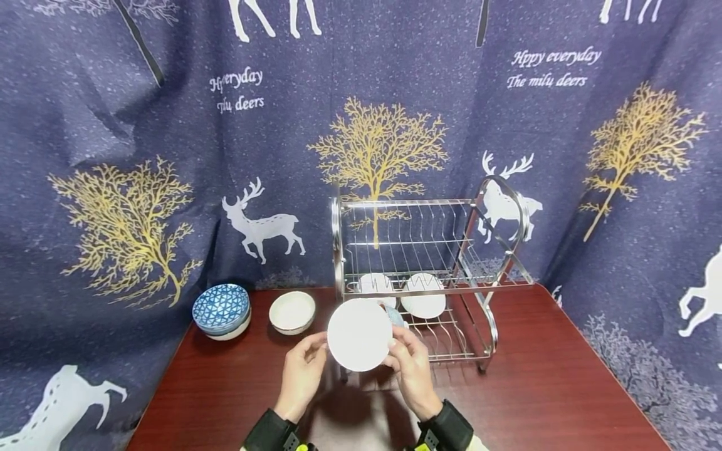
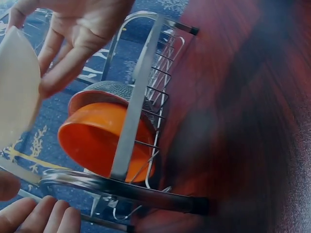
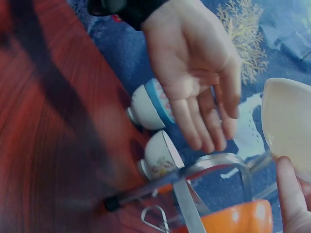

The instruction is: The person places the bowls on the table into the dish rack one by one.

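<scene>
A white bowl [image 1: 359,334] is held up on edge in front of a chrome two-tier dish rack [image 1: 479,250]. My right hand [image 1: 395,344] grips its right rim; a finger [image 3: 290,194] lies under the bowl [image 3: 289,126]. The left hand [image 1: 316,351] sits beside the left rim. In the right wrist view the left hand [image 3: 194,73] is flat, palm showing, a little apart from the bowl. The left wrist view shows the bowl [image 2: 17,87] against the right hand's fingers [image 2: 68,53].
The rack's lower tier holds pale dishes [image 1: 424,299]; an orange bowl [image 2: 102,141] leans there in the left wrist view. A blue patterned bowl stack [image 1: 221,310] and a white bowl [image 1: 292,312] stand at the back left of the dark red table [image 1: 564,388]. A printed curtain hangs behind.
</scene>
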The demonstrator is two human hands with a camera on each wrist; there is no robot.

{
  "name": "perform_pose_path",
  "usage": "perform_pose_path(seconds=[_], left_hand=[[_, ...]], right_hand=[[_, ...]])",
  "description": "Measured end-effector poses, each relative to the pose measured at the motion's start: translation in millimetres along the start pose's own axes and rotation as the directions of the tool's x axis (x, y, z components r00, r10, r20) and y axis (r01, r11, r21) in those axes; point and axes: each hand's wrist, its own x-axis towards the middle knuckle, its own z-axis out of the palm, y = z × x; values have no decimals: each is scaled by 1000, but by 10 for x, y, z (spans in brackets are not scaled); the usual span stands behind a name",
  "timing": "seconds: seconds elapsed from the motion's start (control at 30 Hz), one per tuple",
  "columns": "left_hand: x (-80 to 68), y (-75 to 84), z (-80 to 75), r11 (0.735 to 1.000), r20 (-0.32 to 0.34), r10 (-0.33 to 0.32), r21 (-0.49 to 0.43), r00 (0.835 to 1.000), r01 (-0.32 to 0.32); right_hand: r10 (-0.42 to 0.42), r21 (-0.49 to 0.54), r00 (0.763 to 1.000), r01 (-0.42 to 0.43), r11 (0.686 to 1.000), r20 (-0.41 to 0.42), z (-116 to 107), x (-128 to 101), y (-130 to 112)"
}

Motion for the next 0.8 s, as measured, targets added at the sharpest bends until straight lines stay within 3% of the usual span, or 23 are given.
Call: perform_pose_path(seconds=[0.17, 0.43, 0.63, 0.8], left_hand=[[27, -57, 85, 999, 25, 15, -30, 1000, -14], [80, -104, 193, 1000, 41, 18, -8, 999, -18], [76, -100, 237, 1000, 37, 6, 15, 999, -7], [72, -99, 275, 1000, 37, -2, 13, 999, 1]], right_hand=[[-43, 0, 999, 43, 999, -24, -136, 27, -71], [-47, -81, 984, 34, 996, -169, -344, 73, -192], [-88, -157, 981, 62, 986, -171, -465, 75, -210], [-184, -278, 965, 127, 952, -189, -565, 83, -212]])
